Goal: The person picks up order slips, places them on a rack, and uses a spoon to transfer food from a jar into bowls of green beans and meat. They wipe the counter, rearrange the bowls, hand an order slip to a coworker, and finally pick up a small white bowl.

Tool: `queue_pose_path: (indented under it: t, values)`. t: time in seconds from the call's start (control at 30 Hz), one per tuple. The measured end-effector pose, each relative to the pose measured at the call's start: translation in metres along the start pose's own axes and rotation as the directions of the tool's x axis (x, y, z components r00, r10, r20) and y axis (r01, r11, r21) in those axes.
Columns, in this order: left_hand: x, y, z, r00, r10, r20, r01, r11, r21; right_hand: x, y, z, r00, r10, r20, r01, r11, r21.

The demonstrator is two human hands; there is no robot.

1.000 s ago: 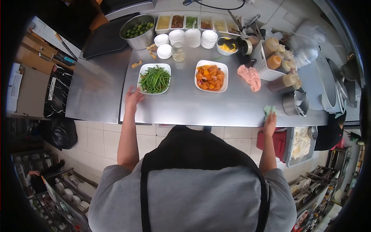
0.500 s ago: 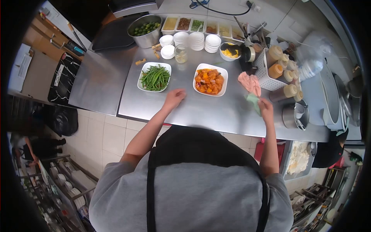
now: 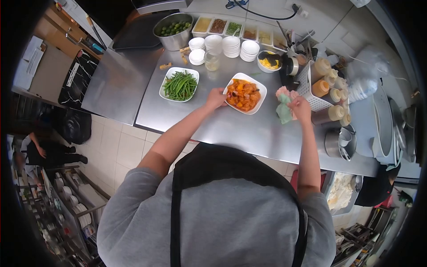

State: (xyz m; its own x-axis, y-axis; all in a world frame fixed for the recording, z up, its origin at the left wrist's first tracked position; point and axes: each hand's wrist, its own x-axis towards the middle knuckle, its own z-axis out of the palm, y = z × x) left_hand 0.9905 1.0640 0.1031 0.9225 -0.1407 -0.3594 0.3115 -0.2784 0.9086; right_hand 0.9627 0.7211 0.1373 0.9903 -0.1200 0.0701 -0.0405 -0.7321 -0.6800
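The person stood at a steel worktop (image 3: 213,129), both arms reaching forward. The left hand (image 3: 216,99) lay at the near left rim of a white dish of orange chunks (image 3: 243,95), its fingers curled against the edge. From above it could not be told whether its grip actually pinched the rim or only touched it. The dish sat flat on the worktop at about the middle, just right of a white plate of green beans (image 3: 179,85), the two close but apart.

The right hand (image 3: 301,108) was bunched around a crumpled green cloth (image 3: 283,111), its grip closed on the fabric, which hung out to the hand's left. That cloth lay against a pink cloth (image 3: 283,92) (a rumpled heap beside the dish's right rim). Just beyond the hand stood a white basket (image 3: 310,91) of squeeze bottles (image 3: 321,87).

At the worktop's far edge were stacks of small white bowls (image 3: 231,45), a glass jar (image 3: 212,60), a steel bowl of limes (image 3: 173,33) and a row of condiment trays (image 3: 231,28). A steel pot (image 3: 333,142) stood near the right end.
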Motion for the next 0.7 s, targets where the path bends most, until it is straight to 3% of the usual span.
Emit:
queue_pose_path:
  t: [0.07, 0.1, 0.17, 0.23, 0.27, 0.33, 0.43, 0.5, 0.7]
  values:
    - [0.012, 0.002, -0.010, 1.000, 0.031, -0.001, -0.031, 0.999, 0.008, 0.024, 0.032, 0.021, 0.983, -0.183, -0.014, 0.180, 0.948, 0.261]
    - [0.009, 0.011, -0.019, 0.997, -0.043, 0.066, 0.036, 0.994, 0.104, 0.028, 0.022, 0.023, 0.982, -0.187, -0.006, 0.182, 0.948, 0.260]
    - [0.008, 0.023, -0.030, 0.984, -0.131, 0.122, 0.105, 0.974, 0.200, 0.027, -0.017, 0.036, 0.995, 0.053, 0.083, -0.081, 0.915, 0.395]
    - [0.011, 0.030, -0.036, 0.966, -0.108, 0.235, 0.004, 0.915, 0.404, 0.035, -0.024, 0.064, 0.984, 0.047, 0.172, -0.111, 0.916, 0.384]
    - [0.012, 0.033, -0.037, 0.966, -0.111, 0.234, 0.008, 0.916, 0.402, 0.042, -0.026, 0.079, 0.967, 0.039, 0.251, -0.134, 0.919, 0.372]
    - [0.017, 0.034, -0.037, 0.953, -0.070, 0.294, -0.079, 0.881, 0.466, 0.053, -0.030, 0.117, 0.953, -0.155, 0.259, 0.053, 0.931, 0.362]
    - [0.032, 0.022, -0.038, 0.948, -0.097, 0.303, -0.032, 0.919, 0.394, 0.059, -0.071, 0.132, 0.917, -0.240, 0.318, 0.144, 0.944, 0.298]
    - [0.030, 0.025, -0.038, 0.949, -0.100, 0.298, -0.025, 0.921, 0.389, 0.069, -0.085, 0.141, 0.812, -0.317, 0.490, 0.173, 0.933, 0.317]
    - [0.022, 0.034, -0.036, 0.969, -0.089, 0.231, -0.004, 0.927, 0.376, 0.093, -0.101, 0.151, 0.644, -0.282, 0.711, 0.115, 0.955, 0.274]
